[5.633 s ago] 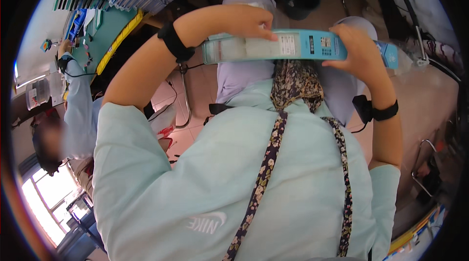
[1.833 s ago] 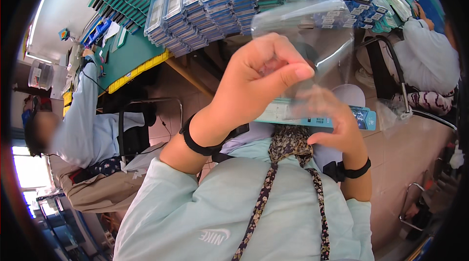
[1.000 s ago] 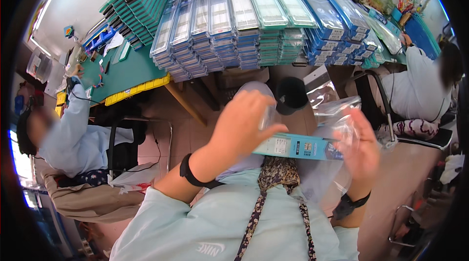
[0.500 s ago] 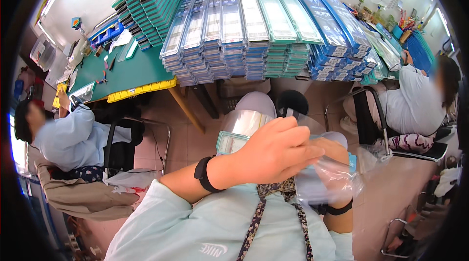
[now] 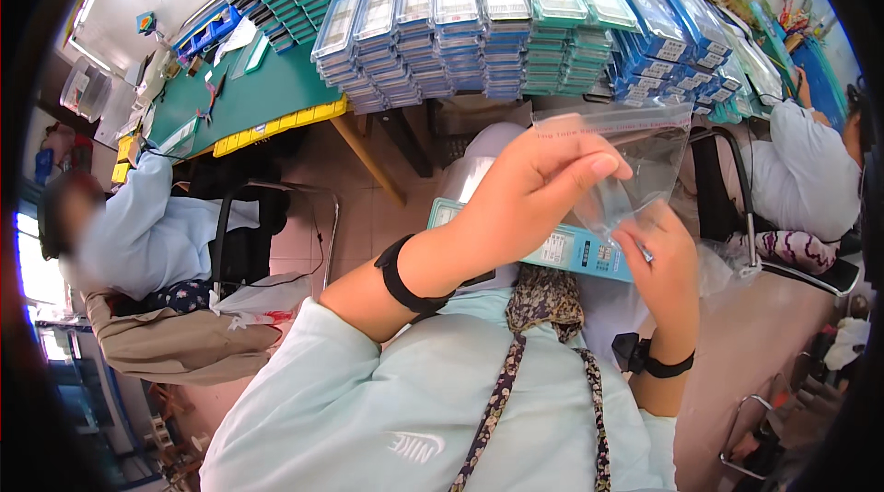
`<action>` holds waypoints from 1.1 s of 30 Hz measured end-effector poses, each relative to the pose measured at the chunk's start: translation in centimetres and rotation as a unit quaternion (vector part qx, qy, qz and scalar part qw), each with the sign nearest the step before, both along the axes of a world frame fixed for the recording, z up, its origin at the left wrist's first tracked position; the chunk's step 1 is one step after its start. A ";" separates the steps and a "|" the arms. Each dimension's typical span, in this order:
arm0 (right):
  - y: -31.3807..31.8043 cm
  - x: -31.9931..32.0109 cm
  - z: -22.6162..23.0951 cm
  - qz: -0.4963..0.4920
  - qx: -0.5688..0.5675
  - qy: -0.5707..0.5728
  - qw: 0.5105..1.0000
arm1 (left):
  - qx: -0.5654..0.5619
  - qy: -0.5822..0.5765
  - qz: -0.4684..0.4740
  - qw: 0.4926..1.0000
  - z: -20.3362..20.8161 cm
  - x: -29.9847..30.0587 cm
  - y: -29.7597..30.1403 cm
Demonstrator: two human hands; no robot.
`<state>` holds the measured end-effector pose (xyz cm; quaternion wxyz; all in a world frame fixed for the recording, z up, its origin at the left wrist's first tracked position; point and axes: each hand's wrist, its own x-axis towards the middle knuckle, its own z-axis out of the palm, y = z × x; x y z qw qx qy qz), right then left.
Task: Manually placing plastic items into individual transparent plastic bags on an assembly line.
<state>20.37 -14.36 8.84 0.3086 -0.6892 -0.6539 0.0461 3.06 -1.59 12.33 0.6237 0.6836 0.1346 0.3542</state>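
A clear plastic bag with a printed line along its top edge is stretched between my hands, above my lap. My left hand is closed on its left side, thumb against the curled fingers. Below and to the right, my right hand pinches the bag's lower edge. A long turquoise and clear box lies across my lap under the bag, partly hidden by my left hand and wrist.
Stacks of long packaged boxes line the table ahead. To the left a green table has a yellow edge and pliers on it. People sit on chairs at left and right. More clear plastic lies right of my right hand.
My hands have moved apart, and the bag, crumpled and hanging to the right before, is now raised and spread between them. More of the turquoise box shows. The view has shifted.
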 end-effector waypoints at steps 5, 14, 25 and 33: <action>-0.4 0.2 1.0 -0.003 0.049 0.004 0.999 | -0.085 -0.008 0.007 0.996 -0.7 0.3 -0.2; -0.1 0.0 2.5 0.051 0.162 0.138 0.976 | 0.059 -0.078 -0.017 0.995 -1.4 1.9 -0.7; -0.5 0.3 -7.1 0.083 0.000 -0.119 0.989 | 0.021 -0.035 0.128 0.991 -2.8 -0.3 2.7; -0.7 1.5 -10.2 0.062 -0.061 -0.084 0.993 | 0.060 0.003 0.212 0.975 -4.1 -2.7 5.4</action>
